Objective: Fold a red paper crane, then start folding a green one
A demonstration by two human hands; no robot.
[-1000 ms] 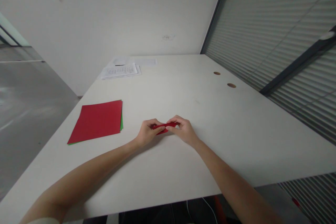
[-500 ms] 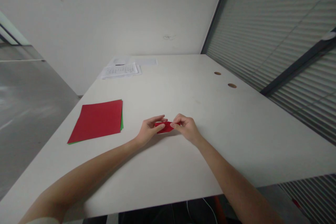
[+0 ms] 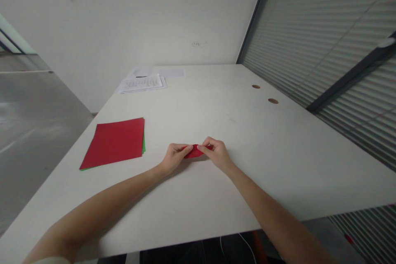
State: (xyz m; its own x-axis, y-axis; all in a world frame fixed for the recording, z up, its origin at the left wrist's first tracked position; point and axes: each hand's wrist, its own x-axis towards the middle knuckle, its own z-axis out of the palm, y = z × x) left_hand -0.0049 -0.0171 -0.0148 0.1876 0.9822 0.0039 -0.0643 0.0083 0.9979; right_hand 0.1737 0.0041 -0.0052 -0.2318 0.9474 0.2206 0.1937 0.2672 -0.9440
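Note:
A small piece of folded red paper is held just above the white table, between both hands. My left hand pinches its left end, thumb on the near face and fingers behind. With thumb and bent fingers, my right hand grips the right end of the same paper. The thumbs lie close together near its upper edge. Fingers cover both ends, so the full folded shape is partly hidden.
To the left lies a stack of square paper, a red sheet over a green one. Printed sheets lie at the far left of the table. Two round holes pierce its right side, beside window blinds.
My left fingers have closed down behind the folded paper; they were raised before. My right hand has shifted slightly left, bringing its thumb nearer the left thumb.

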